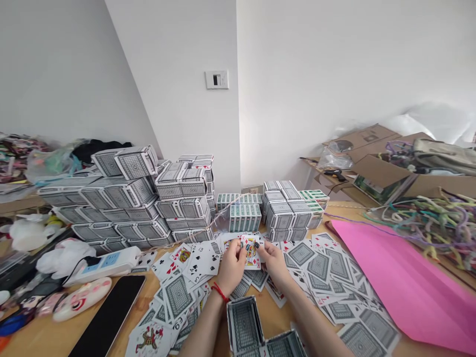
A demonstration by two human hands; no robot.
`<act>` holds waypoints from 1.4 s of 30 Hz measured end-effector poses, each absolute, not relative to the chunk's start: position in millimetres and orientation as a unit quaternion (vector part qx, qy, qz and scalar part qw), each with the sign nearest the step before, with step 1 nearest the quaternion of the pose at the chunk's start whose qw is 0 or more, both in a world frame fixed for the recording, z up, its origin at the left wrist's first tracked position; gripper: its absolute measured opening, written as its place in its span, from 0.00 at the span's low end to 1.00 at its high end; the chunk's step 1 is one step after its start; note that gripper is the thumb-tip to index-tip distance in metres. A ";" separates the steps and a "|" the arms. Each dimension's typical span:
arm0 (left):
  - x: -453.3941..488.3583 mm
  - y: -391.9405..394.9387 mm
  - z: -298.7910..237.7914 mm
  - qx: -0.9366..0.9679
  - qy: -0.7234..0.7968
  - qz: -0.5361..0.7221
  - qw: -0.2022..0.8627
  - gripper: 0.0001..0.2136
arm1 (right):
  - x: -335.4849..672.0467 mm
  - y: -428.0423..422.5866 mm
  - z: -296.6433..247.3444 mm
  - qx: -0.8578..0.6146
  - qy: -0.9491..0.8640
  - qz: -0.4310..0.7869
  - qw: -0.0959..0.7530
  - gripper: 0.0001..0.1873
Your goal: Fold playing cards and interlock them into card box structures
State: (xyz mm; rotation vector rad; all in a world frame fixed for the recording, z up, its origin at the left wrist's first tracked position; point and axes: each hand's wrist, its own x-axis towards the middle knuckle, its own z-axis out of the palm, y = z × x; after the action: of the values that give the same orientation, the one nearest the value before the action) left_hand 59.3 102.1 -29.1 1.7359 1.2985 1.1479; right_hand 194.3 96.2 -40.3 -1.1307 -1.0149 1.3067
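Observation:
My left hand [231, 267] and my right hand [274, 260] meet over the middle of the wooden table [59, 334]. Both pinch a small stack of playing cards [250, 252] held face up, a red face card on top. A red string bracelet circles my left wrist. Loose playing cards [320, 270] lie scattered around my hands, some face up, some showing grey patterned backs. Two card boxes [243, 325] lie just in front of my forearms.
Tall piles of boxed card decks [130, 198] stand at the back left, smaller piles [286, 210] at the back centre. A pink sheet [394, 282] covers the right side, beside a tangle of coloured cords [435, 223] and cardboard boxes [375, 171]. A dark phone [111, 315] and a white device [107, 263] lie left.

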 end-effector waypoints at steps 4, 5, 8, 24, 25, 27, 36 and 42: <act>58.2 103.3 -31.8 0.665 0.490 0.442 0.349 0.05 | 195.0 96.9 -41.5 -0.467 -0.429 0.550 0.544 0.23; 57.8 103.9 -32.0 0.662 0.489 0.444 0.355 0.06 | 194.5 96.2 -39.1 -0.461 -0.429 0.551 0.547 0.23; 56.8 106.0 -32.5 0.642 0.490 0.457 0.373 0.08 | 192.5 93.5 -29.7 -0.447 -0.424 0.552 0.562 0.22; 57.7 98.9 -25.3 0.712 0.509 0.395 0.281 0.16 | 192.0 90.2 -22.0 -0.429 -0.335 0.581 0.606 0.20; 57.8 99.2 -25.6 0.716 0.511 0.387 0.276 0.16 | 191.8 89.9 -21.1 -0.432 -0.331 0.577 0.609 0.19; 58.0 99.7 -26.0 0.725 0.514 0.372 0.266 0.16 | 191.4 89.5 -19.9 -0.435 -0.328 0.573 0.613 0.19; 59.4 98.0 -23.8 0.727 0.520 0.344 0.288 0.14 | 191.1 93.0 -23.7 -0.427 -0.326 0.572 0.620 0.20; 57.3 95.5 -23.1 0.702 0.452 0.334 0.436 0.16 | 193.5 92.3 -23.7 -0.421 -0.303 0.589 0.620 0.21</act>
State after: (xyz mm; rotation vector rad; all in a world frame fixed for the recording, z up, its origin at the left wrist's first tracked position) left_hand 57.3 95.5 -23.1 1.7475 1.1252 0.8312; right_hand 193.5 92.3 -23.7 -0.9684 -0.6960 1.3544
